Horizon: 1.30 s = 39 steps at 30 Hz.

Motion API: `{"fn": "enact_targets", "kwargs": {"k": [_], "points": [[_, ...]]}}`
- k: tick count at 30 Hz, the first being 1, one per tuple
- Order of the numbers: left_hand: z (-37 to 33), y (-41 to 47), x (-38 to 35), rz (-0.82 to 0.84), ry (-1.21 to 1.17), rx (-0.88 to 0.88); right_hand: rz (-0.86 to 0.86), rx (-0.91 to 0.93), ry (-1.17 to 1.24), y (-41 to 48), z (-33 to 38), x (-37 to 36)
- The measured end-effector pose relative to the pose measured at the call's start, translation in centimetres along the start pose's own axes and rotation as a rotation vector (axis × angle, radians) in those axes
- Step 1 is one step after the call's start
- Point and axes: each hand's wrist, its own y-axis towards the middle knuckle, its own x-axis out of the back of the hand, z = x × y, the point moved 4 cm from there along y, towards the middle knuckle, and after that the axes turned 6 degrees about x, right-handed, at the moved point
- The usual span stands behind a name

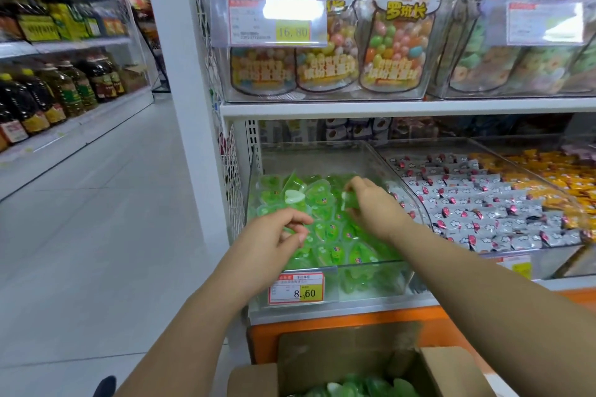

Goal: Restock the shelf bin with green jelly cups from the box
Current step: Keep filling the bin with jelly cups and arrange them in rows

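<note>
Since both hands are down inside the clear bin [400, 177], I judge I'm settling stock, not fetching it: my left hand [274, 232] pinches a green jelly cup [292, 229] near the front edge, my right hand [374, 206] curls round another further back, filling gaps. Green cups heap the bin; more wait in the box [451, 367] below

A single wide-angle view worn on the head looks forward and down from close before the shelf [387, 108], centred on the clear bin [316, 158], with the aisle floor [96, 235] running off left and the open box [451, 367] cut by the bottom edge.
</note>
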Motion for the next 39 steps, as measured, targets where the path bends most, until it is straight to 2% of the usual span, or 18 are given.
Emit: {"fn": "enact_targets", "kwargs": {"k": [3, 5, 7, 10, 13, 15, 17, 20, 22, 25, 30, 33, 37, 39], "points": [[0.1, 0.0, 0.2, -0.017, -0.034, -0.006, -0.157, -0.001, 0.106, -1.3, 0.3, 1.3], [-0.1, -0.1, 0.3, -0.041, -0.064, -0.041, -0.222, -0.05, 0.272, -2.7, 0.8, 2.5], [-0.5, -0.3, 0.2, -0.047, -0.083, -0.1, -0.166, -0.127, 0.572, -4.2, 2.0, 3.2], [-1.3, -0.7, -0.5, -0.039, -0.02, -0.17, 0.0, -0.233, 1.165, -6.0, 4.8, 3.5], [-1.7, -1.0, -0.7, -0.099, -0.067, -0.2, 0.099, -0.296, 1.456, -6.4, 7.0, 3.6], [-1.5, -1.0, -0.4, -0.16, -0.176, -0.14, 0.111, -0.312, 1.542, -6.3, 7.6, 4.3], [-0.7, -0.8, -0.1, -0.189, -0.289, -0.025, 0.084, -0.27, 1.472, -6.1, 7.6, 5.2], [0.2, -0.7, 0.1, -0.142, -0.453, 0.079, 0.004, -0.049, 1.006, -5.6, 7.5, 6.0], [0.4, -1.0, 0.0, -0.111, -0.452, 0.104, -0.042, 0.063, 0.799, -5.4, 8.0, 5.8], [0.7, -1.4, -0.2, -0.126, -0.426, 0.127, -0.076, 0.097, 0.671, -4.6, 8.5, 4.9], [1.2, -1.4, 0.8, -0.226, -0.317, 0.11, -0.088, -0.075, 0.86, -3.4, 7.3, 2.7], [1.5, -1.3, 1.3, -0.195, -0.329, 0.119, -0.087, -0.166, 0.964, -3.1, 6.8, 1.7], [1.4, -1.3, 1.0, -0.128, -0.101, 0.133, -0.024, -0.185, 0.957, -3.1, 6.9, 0.8], [1.4, -1.4, 0.9, -0.121, -0.125, 0.156, -0.018, -0.191, 0.968, -3.4, 6.9, 0.8]]}}
